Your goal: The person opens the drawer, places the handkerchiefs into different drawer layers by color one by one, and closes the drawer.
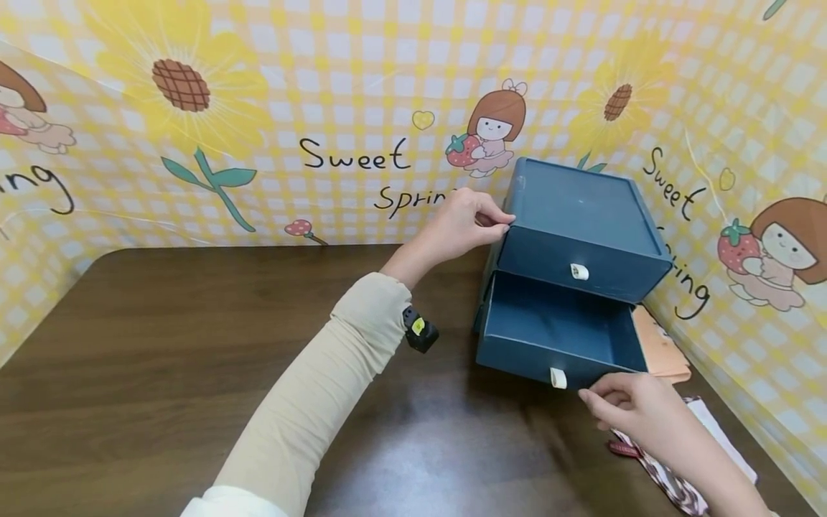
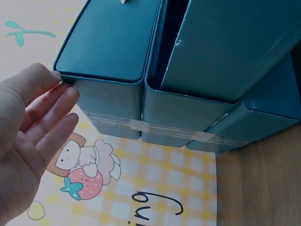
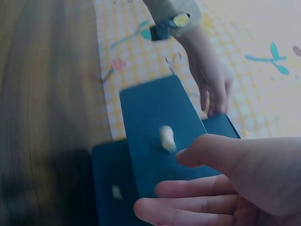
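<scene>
A dark blue drawer unit stands at the back right, made of stacked sections bound with clear tape. Its middle drawer is pulled out, and the part of its inside that shows is bare. White pull tabs mark the fronts. My left hand pinches the unit's upper left front corner between thumb and fingers. By the lower right of the pulled-out drawer's front is my right hand, fingers loosely bent and holding nothing. In the right wrist view a lower drawer front also shows.
An orange cloth or packet lies right of the unit. Beneath my right forearm are a patterned fabric strap and a flat white item, both partly hidden. Yellow checked sheeting walls the brown table behind and at the sides.
</scene>
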`<action>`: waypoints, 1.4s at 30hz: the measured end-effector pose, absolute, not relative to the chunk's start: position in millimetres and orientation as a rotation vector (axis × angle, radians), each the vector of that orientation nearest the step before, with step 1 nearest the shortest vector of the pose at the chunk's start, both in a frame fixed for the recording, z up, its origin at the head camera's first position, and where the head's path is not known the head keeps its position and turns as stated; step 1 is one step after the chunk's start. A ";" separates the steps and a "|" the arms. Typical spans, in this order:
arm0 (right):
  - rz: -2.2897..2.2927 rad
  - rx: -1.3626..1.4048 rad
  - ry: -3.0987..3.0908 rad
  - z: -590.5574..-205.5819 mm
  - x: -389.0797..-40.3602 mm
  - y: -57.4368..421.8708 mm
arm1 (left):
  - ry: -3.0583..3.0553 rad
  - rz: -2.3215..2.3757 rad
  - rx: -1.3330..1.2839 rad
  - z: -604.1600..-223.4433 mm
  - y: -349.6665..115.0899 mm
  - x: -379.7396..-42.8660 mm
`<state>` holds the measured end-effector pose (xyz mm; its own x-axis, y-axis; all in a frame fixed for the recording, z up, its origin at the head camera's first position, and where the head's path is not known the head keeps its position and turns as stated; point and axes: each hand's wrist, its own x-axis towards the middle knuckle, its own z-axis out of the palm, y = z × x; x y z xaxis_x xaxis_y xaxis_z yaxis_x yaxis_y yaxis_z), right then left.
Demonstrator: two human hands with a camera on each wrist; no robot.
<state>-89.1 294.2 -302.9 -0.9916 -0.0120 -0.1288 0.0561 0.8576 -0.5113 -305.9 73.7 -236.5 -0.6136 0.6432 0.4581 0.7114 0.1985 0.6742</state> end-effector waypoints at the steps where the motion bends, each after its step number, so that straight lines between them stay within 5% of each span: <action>1: -0.796 0.049 2.895 -303.0 -87.8 299.1 | -2.369 -1.399 -1.343 -236.6 73.3 -306.2; 25: -0.962 0.025 2.716 -330.0 -88.6 419.5 | -2.332 -1.426 -1.355 -241.5 70.7 -308.4; 42: -0.903 0.344 2.644 -336.6 -100.5 478.8 | -2.349 -1.390 -1.367 -238.3 75.1 -308.6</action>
